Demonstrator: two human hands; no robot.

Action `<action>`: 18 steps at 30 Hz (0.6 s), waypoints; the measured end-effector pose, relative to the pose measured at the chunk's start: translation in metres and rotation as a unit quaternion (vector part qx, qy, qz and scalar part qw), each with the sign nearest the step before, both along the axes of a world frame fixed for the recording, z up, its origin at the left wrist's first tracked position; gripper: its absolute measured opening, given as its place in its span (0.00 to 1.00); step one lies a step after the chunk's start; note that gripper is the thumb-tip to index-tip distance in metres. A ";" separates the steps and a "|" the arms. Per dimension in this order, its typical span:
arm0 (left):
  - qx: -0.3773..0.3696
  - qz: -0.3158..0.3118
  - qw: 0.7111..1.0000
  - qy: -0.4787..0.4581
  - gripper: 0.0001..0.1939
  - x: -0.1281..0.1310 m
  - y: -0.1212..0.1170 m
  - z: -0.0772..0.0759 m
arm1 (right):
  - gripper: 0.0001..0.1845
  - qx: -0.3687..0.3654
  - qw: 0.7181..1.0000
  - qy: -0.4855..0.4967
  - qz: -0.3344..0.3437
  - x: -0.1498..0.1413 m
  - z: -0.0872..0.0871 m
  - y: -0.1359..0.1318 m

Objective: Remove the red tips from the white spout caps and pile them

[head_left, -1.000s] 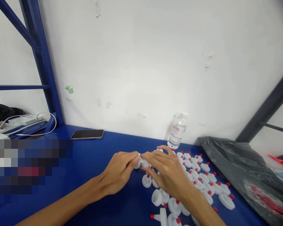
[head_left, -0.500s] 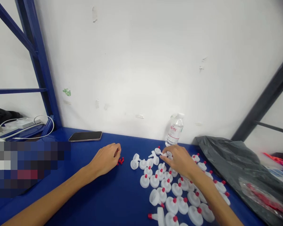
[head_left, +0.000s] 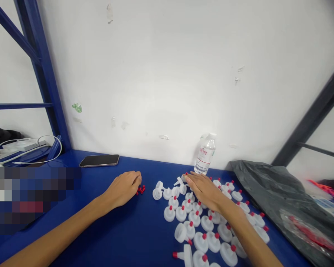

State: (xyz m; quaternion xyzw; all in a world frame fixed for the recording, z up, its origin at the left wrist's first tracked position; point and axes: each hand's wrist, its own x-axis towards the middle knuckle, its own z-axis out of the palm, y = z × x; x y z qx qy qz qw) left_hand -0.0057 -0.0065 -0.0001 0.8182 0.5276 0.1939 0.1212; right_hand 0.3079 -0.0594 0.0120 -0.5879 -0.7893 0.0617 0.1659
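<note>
My left hand [head_left: 124, 189] rests on the blue table with its fingers curled in; whatever they may hold is hidden. Right beside its fingertips lies a small heap of red tips [head_left: 140, 190]. My right hand [head_left: 205, 190] reaches over a spread of white nozzle caps [head_left: 201, 243], most topped with red tips. Its fingers are stretched out and lie low over the far caps, with a red-tipped cap near the fingertips. Several white caps without red tips, such as an upturned cap [head_left: 157, 193], lie between my hands.
A clear water bottle [head_left: 205, 155] stands against the wall behind my right hand. At the back left lies a phone [head_left: 99, 160]. Dark grey plastic sheeting [head_left: 256, 181] and a clear bag of red pieces [head_left: 311, 230] cover the right side. Blue frame posts [head_left: 48, 85] rise at left.
My right hand has gone from a pinch at a white cap to stretched fingers, moving slightly left. My left hand stays by the red tips. The view has shifted a little.
</note>
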 end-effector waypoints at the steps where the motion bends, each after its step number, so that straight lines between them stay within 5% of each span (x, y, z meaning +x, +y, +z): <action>1: 0.002 0.004 1.000 -0.007 0.18 0.000 0.000 0.002 | 0.31 0.012 1.000 0.005 0.002 0.000 0.001 0.000; 6: 0.044 0.015 0.998 -0.052 0.18 0.000 -0.007 0.011 | 0.21 0.109 0.993 0.036 -0.013 -0.003 0.018 -0.003; 11: 0.120 -0.073 0.984 -0.113 0.13 0.011 -0.027 0.016 | 0.08 0.145 0.985 0.085 0.049 -0.028 0.028 -0.022; 18: 0.127 -0.184 0.974 -0.032 0.12 0.028 -0.049 0.007 | 0.16 0.148 0.969 0.053 0.193 -0.068 0.011 -0.041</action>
